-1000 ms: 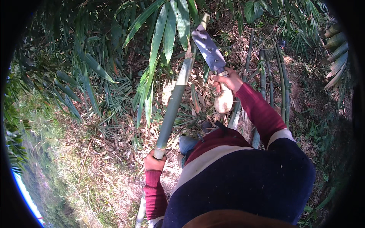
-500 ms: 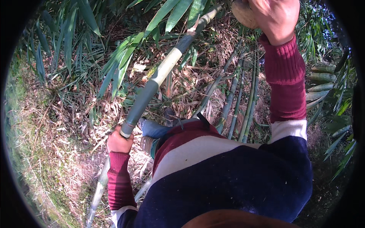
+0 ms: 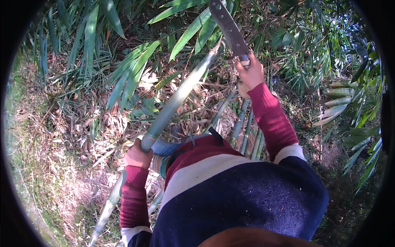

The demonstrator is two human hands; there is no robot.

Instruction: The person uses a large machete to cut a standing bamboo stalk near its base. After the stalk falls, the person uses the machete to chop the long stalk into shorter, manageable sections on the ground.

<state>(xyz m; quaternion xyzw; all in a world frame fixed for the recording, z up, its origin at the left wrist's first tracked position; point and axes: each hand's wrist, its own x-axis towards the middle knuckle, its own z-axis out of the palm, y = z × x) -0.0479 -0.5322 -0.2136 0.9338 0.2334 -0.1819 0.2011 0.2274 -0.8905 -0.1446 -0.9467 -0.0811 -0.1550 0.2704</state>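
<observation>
My left hand (image 3: pixel 138 156) is wrapped round a thick green bamboo pole (image 3: pixel 170 107), which slants from the lower left up toward the top centre. Closed on the wooden handle (image 3: pixel 243 89) of a machete is my right hand (image 3: pixel 252 74), to the right of the pole's upper part. The machete's broad dark blade (image 3: pixel 230 31) has several round holes and points up and left, close by the pole's upper end. Whether blade and pole touch, I cannot tell.
Several thinner bamboo stems (image 3: pixel 240 123) stand in front of my body. Long green leaves (image 3: pixel 133 76) hang at the upper left, with more foliage (image 3: pixel 362 140) on the right. Dry leaf litter (image 3: pixel 78 131) covers the ground.
My right hand has swung down and left from the top edge, bringing the machete blade into view. My left hand and the pole have shifted slightly right and down.
</observation>
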